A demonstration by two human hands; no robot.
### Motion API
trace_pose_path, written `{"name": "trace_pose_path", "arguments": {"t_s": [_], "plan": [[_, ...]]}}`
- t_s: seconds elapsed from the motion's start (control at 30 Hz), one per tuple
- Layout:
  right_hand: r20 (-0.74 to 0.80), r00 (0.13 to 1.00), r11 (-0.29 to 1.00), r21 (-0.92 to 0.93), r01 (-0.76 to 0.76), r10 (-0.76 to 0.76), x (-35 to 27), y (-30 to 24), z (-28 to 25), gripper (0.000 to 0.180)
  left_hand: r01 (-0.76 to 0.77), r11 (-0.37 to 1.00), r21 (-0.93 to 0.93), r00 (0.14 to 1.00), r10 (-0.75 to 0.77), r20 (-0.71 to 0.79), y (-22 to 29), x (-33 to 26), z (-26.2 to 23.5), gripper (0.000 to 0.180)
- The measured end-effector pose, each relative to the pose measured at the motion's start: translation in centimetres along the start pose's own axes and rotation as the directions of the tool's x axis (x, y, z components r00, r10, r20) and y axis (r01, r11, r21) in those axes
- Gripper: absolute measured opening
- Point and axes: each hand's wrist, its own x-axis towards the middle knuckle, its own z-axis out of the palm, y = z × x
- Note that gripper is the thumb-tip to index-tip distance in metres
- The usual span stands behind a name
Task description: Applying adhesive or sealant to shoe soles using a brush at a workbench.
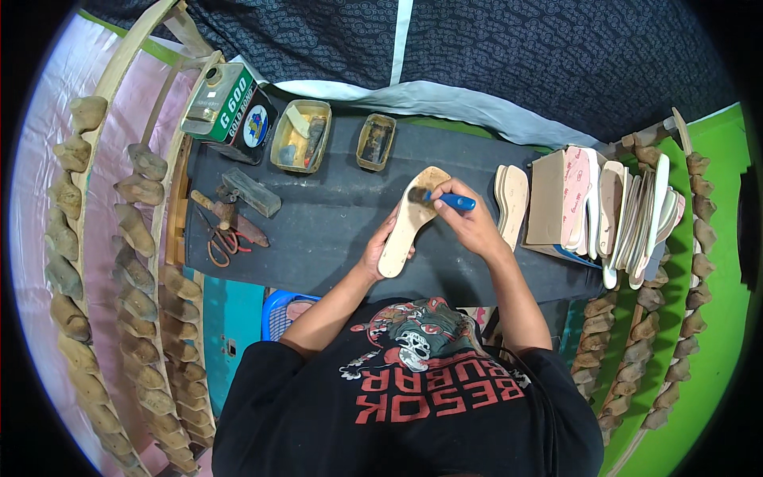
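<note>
My left hand [380, 242] is closed around the narrow end of a pale shoe insole [404, 232], holding it tilted above the dark work table. In my right hand [477, 226] is a brush with a blue handle [461, 202]. Its dark bristles [418, 195] touch the insole's wide end, where the surface looks brownish and stained. The fingers of my left hand are partly hidden under the insole. Just right of my right hand, a few more insoles [513, 195] lie stacked on the table.
A cardboard box [544, 203] packed with insoles stands at right. Along the back are a green metal can [238, 115] and two yellowish containers [296, 168] [373, 164]. Scissors [216, 248] and a grey block [256, 193] lie left. Racks of wooden shoe lasts [137, 230] flank the table.
</note>
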Motion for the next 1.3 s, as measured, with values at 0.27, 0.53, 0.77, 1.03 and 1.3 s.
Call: {"name": "trace_pose_path", "arguments": {"t_s": [0.27, 0.53, 0.77, 1.03, 1.3], "plan": [[-0.151, 0.983, 0.981, 0.175, -0.081, 0.108, 0.5, 1.5, -0.7, 0.018, 0.032, 0.996, -0.078, 0.997, -0.026, 0.075, 0.1, 0.2, -0.1, 0.063], [-0.067, 0.995, 0.990, 0.118, -0.071, 0.079, -0.1, 1.2, -0.3, 0.016, 0.030, 0.997, -0.075, 0.997, -0.024, 0.076, -0.6, -0.1, -0.5, 0.063], [-0.188, 0.974, 0.954, 0.293, -0.065, 0.124, 0.3, 2.4, -0.6, 0.014, 0.074, 0.994, -0.081, 0.993, -0.066, 0.094, -0.6, 0.0, 0.2, 0.064], [-0.169, 0.976, 0.922, 0.383, -0.060, 0.134, 0.3, 2.5, -0.5, 0.015, 0.076, 0.993, -0.085, 0.990, -0.065, 0.127, -0.4, 0.2, 0.0, 0.064], [-0.052, 0.990, 0.897, 0.431, -0.096, 0.131, -0.1, 1.8, -0.4, 0.017, 0.116, 0.986, -0.118, 0.988, -0.103, 0.114, -0.2, 0.2, 0.1, 0.064]]}}
